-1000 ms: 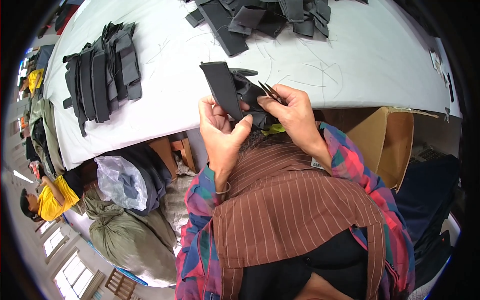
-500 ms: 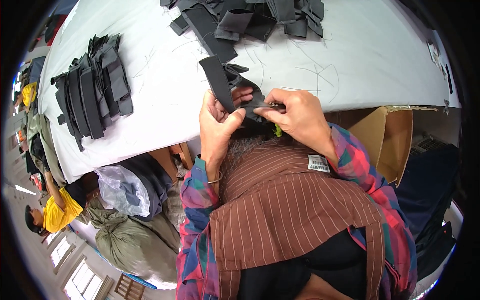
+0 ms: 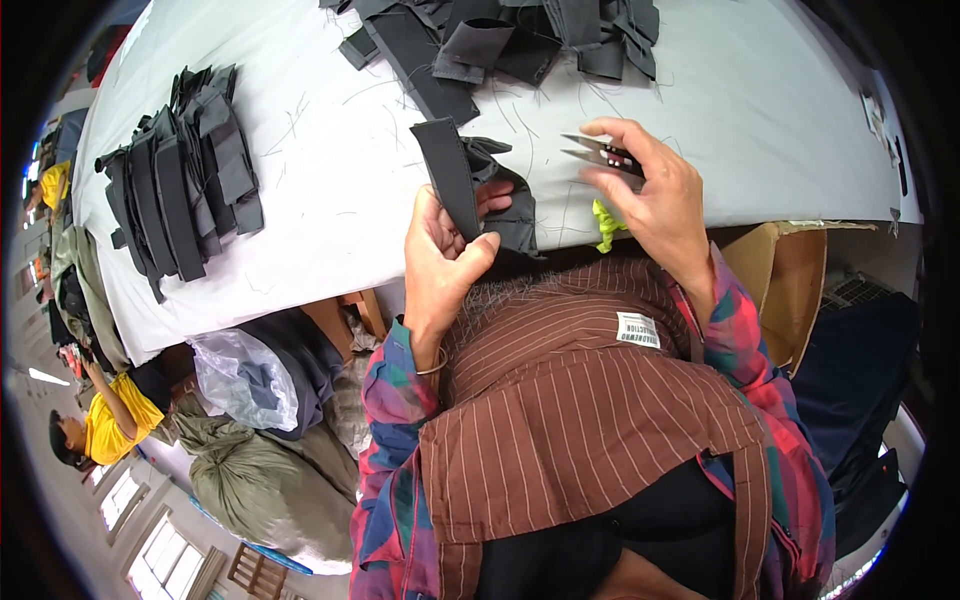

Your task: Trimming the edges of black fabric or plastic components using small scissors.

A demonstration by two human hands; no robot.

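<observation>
Over the table's near edge, my left hand (image 3: 445, 245) pinches a dark grey fabric strip (image 3: 448, 172), its stitched flat end pointing up and away. A looser, crumpled part of the same cloth hangs to the right of my fingers. My right hand (image 3: 650, 190) is raised to the right of the cloth, apart from it. It grips small thread snips (image 3: 608, 155), whose pointed blades are spread and face left. A bright yellow-green strip of cloth (image 3: 606, 225) dangles below the right hand.
A neat row of dark strips (image 3: 180, 180) lies on the white table (image 3: 320, 200) at left. At the far side is a loose heap of dark pieces (image 3: 500, 45), with cut threads around it. A cardboard box (image 3: 785, 290) stands below the edge at right; bags (image 3: 265, 490) lie lower left.
My right hand has moved from the cloth to the right and up, and the snips' blades now show. My left hand still holds the strip, shifted slightly right.
</observation>
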